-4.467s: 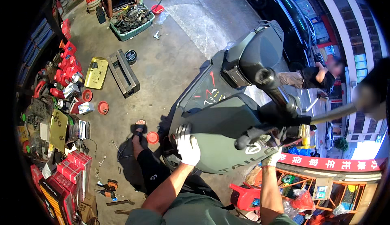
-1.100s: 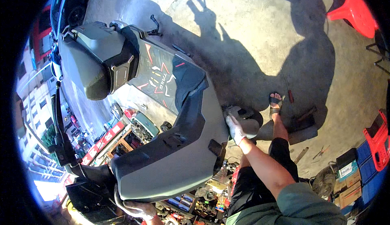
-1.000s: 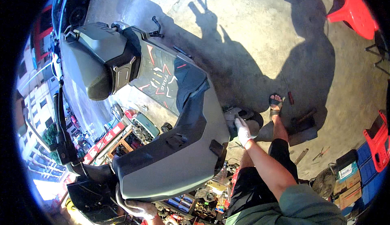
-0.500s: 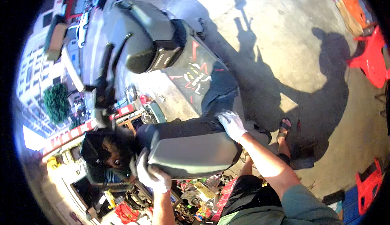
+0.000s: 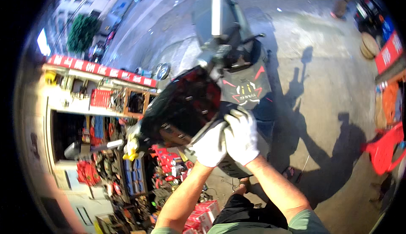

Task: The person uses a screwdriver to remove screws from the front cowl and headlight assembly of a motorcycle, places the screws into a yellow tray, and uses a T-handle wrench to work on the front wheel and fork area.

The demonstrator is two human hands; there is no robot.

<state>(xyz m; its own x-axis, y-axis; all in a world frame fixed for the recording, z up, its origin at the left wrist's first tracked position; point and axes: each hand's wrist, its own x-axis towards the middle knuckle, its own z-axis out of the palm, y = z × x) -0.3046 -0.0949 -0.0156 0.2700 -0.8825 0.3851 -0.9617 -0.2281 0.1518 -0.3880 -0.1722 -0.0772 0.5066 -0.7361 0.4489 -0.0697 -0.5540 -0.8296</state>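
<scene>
Scooter (image 5: 247, 88) on concrete floor (image 5: 344, 75), clutter (image 5: 122, 204) left; gloved hands (image 5: 242, 139) on front panel (image 5: 231, 167), grip unclear.

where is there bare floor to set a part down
Bare concrete, partly shadowed, lies between the scooter and the red chair. Lower left is crowded: blue bins, red containers and red boxes.

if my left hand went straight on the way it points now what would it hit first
Most likely the gloved right hand, close beside the left hand; depth is unclear, so it might pass over or under instead.
</scene>
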